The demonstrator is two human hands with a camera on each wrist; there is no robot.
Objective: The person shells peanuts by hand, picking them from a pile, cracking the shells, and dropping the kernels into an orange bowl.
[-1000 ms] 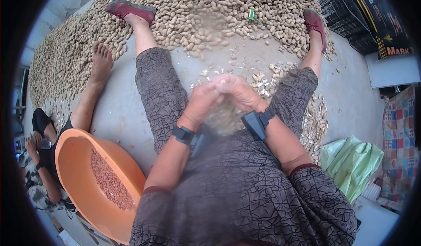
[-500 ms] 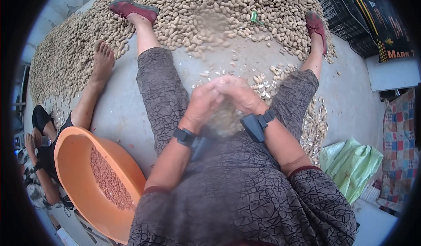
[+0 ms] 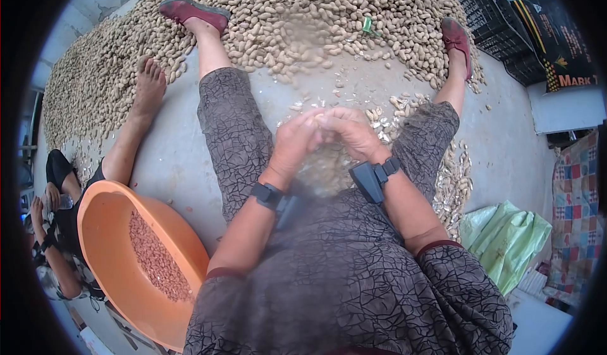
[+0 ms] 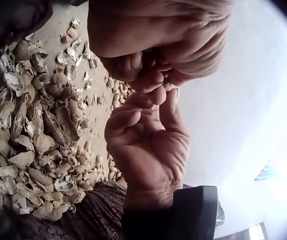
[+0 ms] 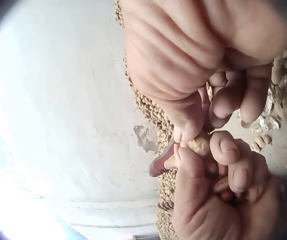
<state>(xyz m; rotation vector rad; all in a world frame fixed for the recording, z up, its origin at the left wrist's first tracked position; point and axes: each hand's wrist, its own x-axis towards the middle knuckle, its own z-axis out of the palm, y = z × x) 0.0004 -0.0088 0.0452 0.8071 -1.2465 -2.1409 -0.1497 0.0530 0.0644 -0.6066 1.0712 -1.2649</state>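
Observation:
In the head view my left hand [image 3: 294, 143] and right hand [image 3: 354, 134] meet at the fingertips in front of my lap. A tan peanut [image 5: 199, 145] shows between the thumbs and fingertips in the right wrist view, pinched by both hands. Behind it, the left hand's curled fingers [image 5: 241, 177] keep reddish peanut kernels [image 5: 224, 190] against the palm. The left wrist view shows the right hand palm-up with bent fingers, while the left hand's curled fingers mostly hide the peanut. Broken peanut shells [image 4: 38, 150] lie heaped below the hands.
A large pile of unshelled peanuts [image 3: 297, 13] spreads over the floor ahead. On the left stands an orange basin [image 3: 104, 247] holding shelled kernels [image 3: 158, 260], beside another person's bare leg [image 3: 129, 140]. A green sack [image 3: 506, 241] lies right; black crates [image 3: 496, 29] stand at upper right.
Both hands stay together in the same place, with small shifts of the fingers and thumbs. The head view has moved very slightly.

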